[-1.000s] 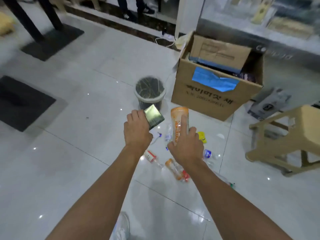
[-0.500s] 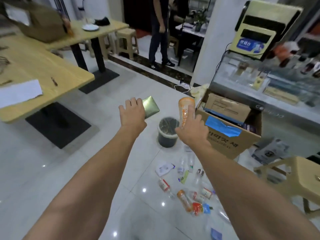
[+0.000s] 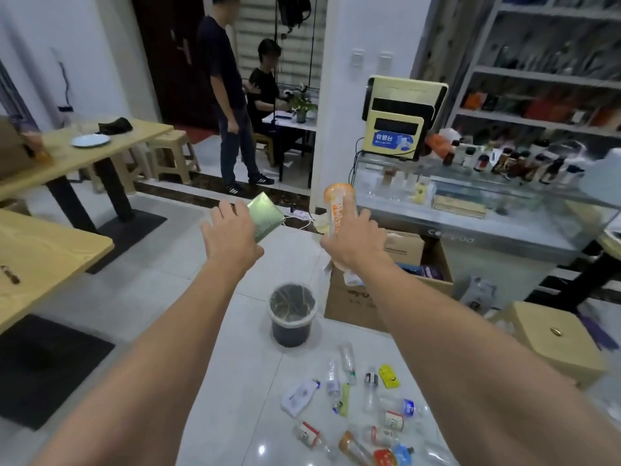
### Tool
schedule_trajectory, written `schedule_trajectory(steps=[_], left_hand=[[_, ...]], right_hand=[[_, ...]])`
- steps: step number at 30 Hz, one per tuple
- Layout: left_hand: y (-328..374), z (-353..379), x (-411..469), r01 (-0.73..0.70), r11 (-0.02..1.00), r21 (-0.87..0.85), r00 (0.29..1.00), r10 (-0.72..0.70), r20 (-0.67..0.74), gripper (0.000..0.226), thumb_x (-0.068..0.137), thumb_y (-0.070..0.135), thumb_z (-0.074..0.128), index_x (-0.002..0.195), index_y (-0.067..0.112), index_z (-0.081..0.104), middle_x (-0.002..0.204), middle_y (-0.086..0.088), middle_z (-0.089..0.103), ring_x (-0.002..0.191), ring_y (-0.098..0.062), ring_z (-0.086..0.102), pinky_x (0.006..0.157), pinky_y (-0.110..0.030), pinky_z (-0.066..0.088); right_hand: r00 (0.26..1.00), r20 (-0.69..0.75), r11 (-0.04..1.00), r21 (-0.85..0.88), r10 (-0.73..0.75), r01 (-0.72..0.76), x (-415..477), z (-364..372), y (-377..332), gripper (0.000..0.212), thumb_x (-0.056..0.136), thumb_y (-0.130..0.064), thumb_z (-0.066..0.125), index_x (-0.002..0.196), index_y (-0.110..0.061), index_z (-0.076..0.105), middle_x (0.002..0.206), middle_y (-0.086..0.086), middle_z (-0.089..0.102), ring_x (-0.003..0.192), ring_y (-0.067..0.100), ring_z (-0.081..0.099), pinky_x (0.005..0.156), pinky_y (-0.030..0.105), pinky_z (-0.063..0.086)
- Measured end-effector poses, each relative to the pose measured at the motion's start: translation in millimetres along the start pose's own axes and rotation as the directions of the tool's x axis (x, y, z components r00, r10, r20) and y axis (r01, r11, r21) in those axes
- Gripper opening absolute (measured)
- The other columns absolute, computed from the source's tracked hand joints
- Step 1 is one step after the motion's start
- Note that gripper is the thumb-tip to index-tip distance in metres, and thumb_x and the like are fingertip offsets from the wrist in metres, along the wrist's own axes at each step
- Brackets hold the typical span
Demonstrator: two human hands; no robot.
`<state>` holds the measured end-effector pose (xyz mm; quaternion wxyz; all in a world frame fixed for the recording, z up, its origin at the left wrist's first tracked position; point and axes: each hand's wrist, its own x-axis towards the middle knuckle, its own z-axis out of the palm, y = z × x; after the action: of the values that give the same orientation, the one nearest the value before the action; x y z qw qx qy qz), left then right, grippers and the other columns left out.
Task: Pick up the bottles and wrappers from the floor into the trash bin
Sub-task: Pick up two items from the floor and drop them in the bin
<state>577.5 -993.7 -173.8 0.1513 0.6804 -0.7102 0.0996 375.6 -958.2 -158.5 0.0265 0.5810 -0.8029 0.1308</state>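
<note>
The left hand (image 3: 232,237) was held out in the air above and beyond the trash bin (image 3: 292,314), its back to the camera. Its fingers (image 3: 224,210) curled over the near edge of a flat green pack (image 3: 265,218), which was tilted with one corner pointing up and away. The thumb could not be seen.

The right hand (image 3: 353,243) was at the same height, above and to the right of the trash bin. Its fingers (image 3: 364,215) were wrapped round the lower part of an orange bottle (image 3: 337,210). The bottle's long axis stood nearly upright, with the rounded orange end up.

The trash bin stood upright on the tiled floor (image 3: 141,297), lined with a bag, with a cardboard box (image 3: 349,301) just to its right.

On the near side of the trash bin, litter lay scattered on the floor:
- a white wrapper (image 3: 299,396)
- a yellow wrapper (image 3: 388,376)
- a clear dark-capped bottle (image 3: 370,388) lying on its side, cap end pointing towards the bin
- an orange-topped bottle (image 3: 353,447) lying slantwise
</note>
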Motion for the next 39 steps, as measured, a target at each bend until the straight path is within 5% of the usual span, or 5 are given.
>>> schedule_trajectory(steps=[9, 23, 39], left_hand=[[61, 73, 65, -0.104, 0.994, -0.037, 0.985, 0.108, 0.137, 0.081, 0.065, 0.036, 0.082, 0.127, 0.01, 0.037, 0.121, -0.013, 0.044, 0.112, -0.03, 0.044, 0.086, -0.044, 0.045], [113, 146, 163, -0.288, 0.958, 0.014, 0.947, 0.282, 0.156, 0.079, 0.062, 0.046, 0.079, 0.122, 0.012, 0.04, 0.118, -0.01, 0.048, 0.107, -0.028, 0.046, 0.083, -0.04, 0.041], [30, 298, 347, -0.518, 0.833, -0.196, 0.791, 0.554, 0.26, 0.076, 0.064, 0.049, 0.077, 0.119, 0.014, 0.039, 0.116, -0.01, 0.049, 0.107, -0.028, 0.048, 0.082, -0.045, 0.043]], right_hand=[[0.985, 0.095, 0.986, 0.074, 0.143, -0.15, 79, 84, 43, 0.094, 0.074, -0.05, 0.06, 0.147, -0.024, 0.008, 0.123, 0.018, 0.043, 0.107, 0.037, 0.05, 0.075, 0.041, 0.039], [0.949, 0.114, 0.953, 0.046, 0.294, -0.3, 150, 127, 69, 0.087, 0.083, -0.056, 0.056, 0.148, -0.023, 0.009, 0.125, 0.014, 0.042, 0.101, 0.033, 0.056, 0.074, 0.041, 0.042], [0.751, 0.193, 0.773, -0.085, 0.631, -0.628, 257, 216, -74, 0.093, 0.08, -0.048, 0.061, 0.15, -0.027, 0.004, 0.131, 0.013, 0.038, 0.109, 0.033, 0.053, 0.082, 0.044, 0.047]])
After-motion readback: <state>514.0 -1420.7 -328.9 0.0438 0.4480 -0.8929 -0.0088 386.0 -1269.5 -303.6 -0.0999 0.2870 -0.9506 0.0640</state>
